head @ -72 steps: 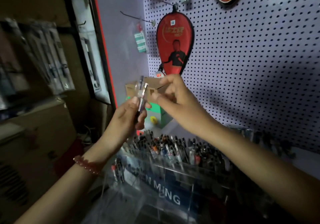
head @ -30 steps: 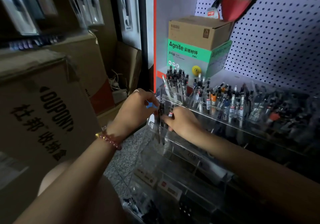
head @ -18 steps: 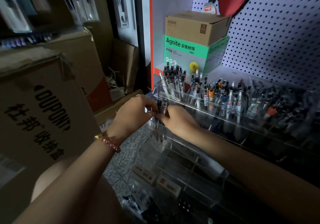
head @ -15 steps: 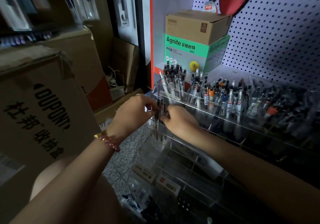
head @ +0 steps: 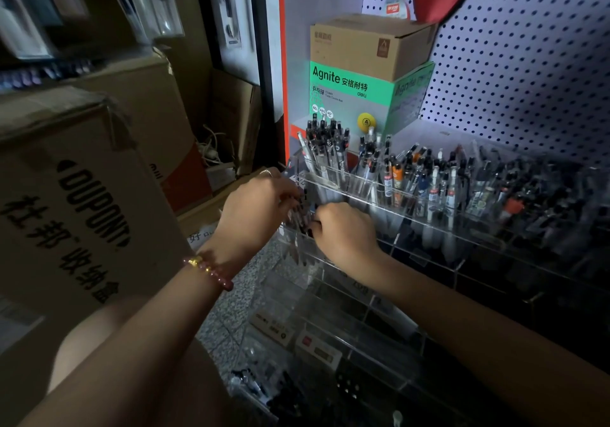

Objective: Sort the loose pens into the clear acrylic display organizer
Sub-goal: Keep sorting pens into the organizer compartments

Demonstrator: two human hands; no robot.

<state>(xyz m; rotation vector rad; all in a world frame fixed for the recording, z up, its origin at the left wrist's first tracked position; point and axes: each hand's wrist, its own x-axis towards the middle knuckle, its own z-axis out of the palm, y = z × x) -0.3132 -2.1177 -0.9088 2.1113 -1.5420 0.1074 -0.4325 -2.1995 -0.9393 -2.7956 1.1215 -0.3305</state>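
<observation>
Raised before the pegboard moments ago, the left hand and right hand now meet at centre frame, both pinching dark pens in the acrylic organizer (left-end compartment), which suggests a pen is being seated.

Bare hands: 2, namely left hand and right hand.
clear acrylic tiered organizer: 1.
pens with dark and clear barrels: too many to count.
small brown cardboard box: 1.
green-and-white printed box: 1.
large brown cardboard carton: 1.
pink bead bracelet: 1.
</observation>
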